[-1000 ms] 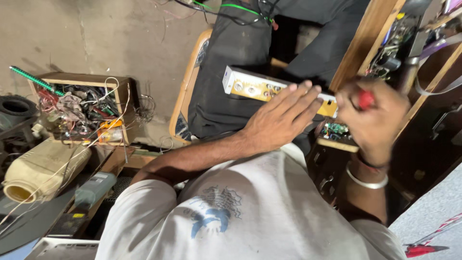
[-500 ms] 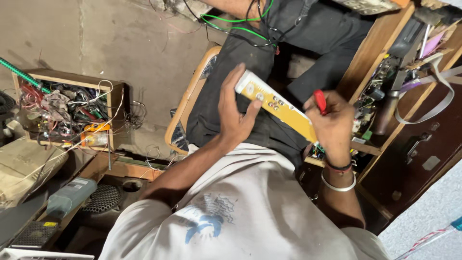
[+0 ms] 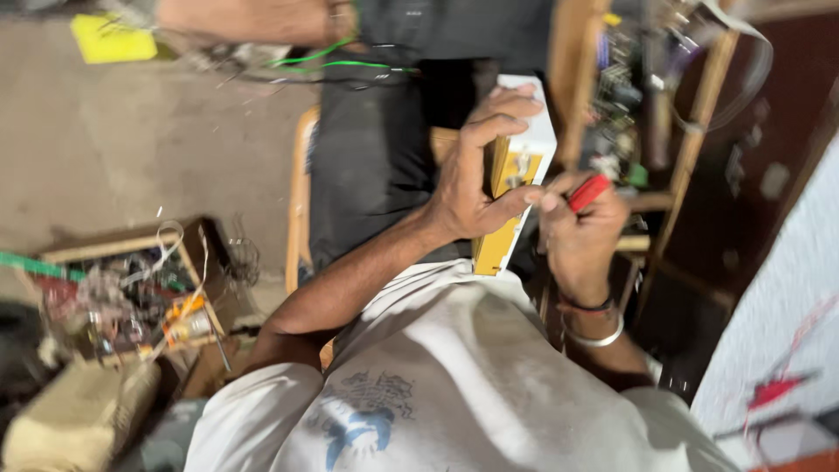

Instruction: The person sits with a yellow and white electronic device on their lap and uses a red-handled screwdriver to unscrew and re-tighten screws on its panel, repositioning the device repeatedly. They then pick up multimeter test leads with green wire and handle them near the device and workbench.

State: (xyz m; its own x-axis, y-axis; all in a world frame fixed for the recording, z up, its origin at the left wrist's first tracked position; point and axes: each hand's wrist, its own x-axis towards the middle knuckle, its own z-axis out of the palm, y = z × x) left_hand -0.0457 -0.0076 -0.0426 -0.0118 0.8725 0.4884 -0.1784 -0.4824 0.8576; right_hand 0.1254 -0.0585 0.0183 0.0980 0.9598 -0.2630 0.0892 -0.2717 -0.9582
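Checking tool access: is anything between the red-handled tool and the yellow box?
Nothing visible is. The left hand holds the yellow box upright, thumb across its face. The right hand holds the red-handled tool right beside that face; its tip is blurred.

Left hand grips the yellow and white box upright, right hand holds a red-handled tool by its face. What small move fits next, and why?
Probably bring the tool's tip onto the box's yellow face. The left hand already steadies the yellow and white box, and the right hand holds the red-handled tool just beside it; blur hides the tip.
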